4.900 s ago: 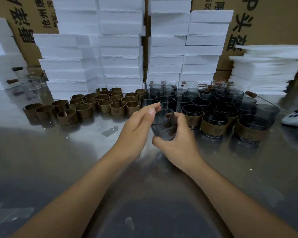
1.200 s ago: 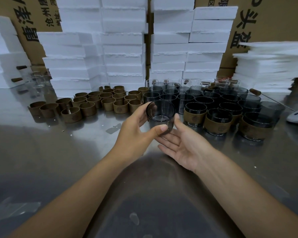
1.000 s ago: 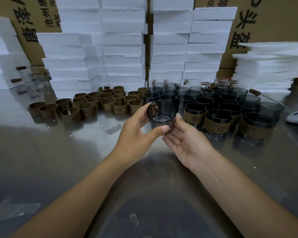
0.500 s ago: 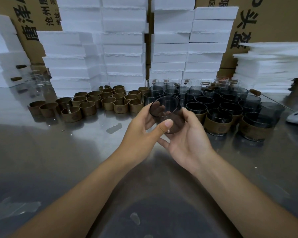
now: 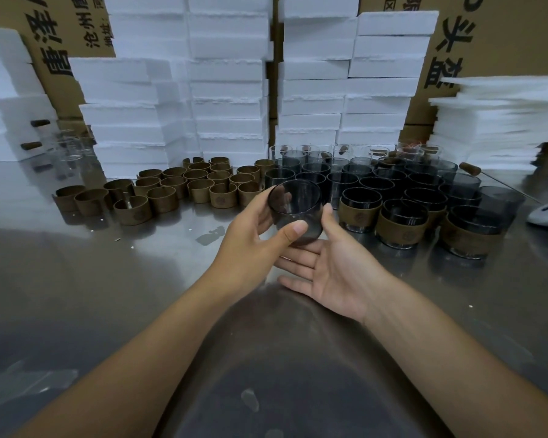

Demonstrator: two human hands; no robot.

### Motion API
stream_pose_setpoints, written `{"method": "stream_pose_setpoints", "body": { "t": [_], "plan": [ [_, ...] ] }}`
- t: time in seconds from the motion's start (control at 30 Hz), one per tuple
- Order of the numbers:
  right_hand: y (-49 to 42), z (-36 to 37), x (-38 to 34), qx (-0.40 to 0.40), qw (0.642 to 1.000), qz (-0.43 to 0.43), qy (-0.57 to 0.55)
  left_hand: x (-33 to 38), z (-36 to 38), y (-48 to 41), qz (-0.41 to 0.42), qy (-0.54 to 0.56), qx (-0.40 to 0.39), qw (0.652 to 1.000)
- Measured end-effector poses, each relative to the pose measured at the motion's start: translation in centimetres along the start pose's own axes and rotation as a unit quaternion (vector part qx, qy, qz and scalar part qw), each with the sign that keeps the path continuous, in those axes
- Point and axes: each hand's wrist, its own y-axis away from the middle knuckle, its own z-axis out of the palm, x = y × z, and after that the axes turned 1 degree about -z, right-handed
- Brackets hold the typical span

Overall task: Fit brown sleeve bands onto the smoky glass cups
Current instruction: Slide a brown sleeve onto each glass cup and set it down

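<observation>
Cup [image 5: 295, 210] tilts in my left hand [image 5: 250, 245], thumb and fingers curled round it. My right hand [image 5: 339, 273] lies open beneath, palm up.

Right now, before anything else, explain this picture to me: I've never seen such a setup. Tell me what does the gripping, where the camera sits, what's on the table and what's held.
No machine here: each grip is a person's bare hand. The one picture comes from a camera worn on the head, looking forward and down. The left hand holds a bare smoky glass cup, tilted mouth toward the camera; the right hand lies open, palm up, beneath it. On the shiny metal table stand loose brown sleeve bands on the left and more smoky cups on the right; the front cups already wear bands. White foam blocks and cardboard boxes are stacked behind.
</observation>
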Motion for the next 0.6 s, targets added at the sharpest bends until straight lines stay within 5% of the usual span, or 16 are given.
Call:
{"method": "stream_pose_setpoints", "body": {
  "t": [0.37,0.6],
  "plan": [
    [0.4,0.6,-0.2,0.114,0.986,-0.114,-0.041,-0.5,0.0,-0.2,0.019,-0.012,-0.008,1.0],
    [0.6,1.1,0.2,0.161,0.952,-0.213,0.149,0.0,0.3,-0.1,-0.076,0.083,0.038,0.993]
  ]
}}
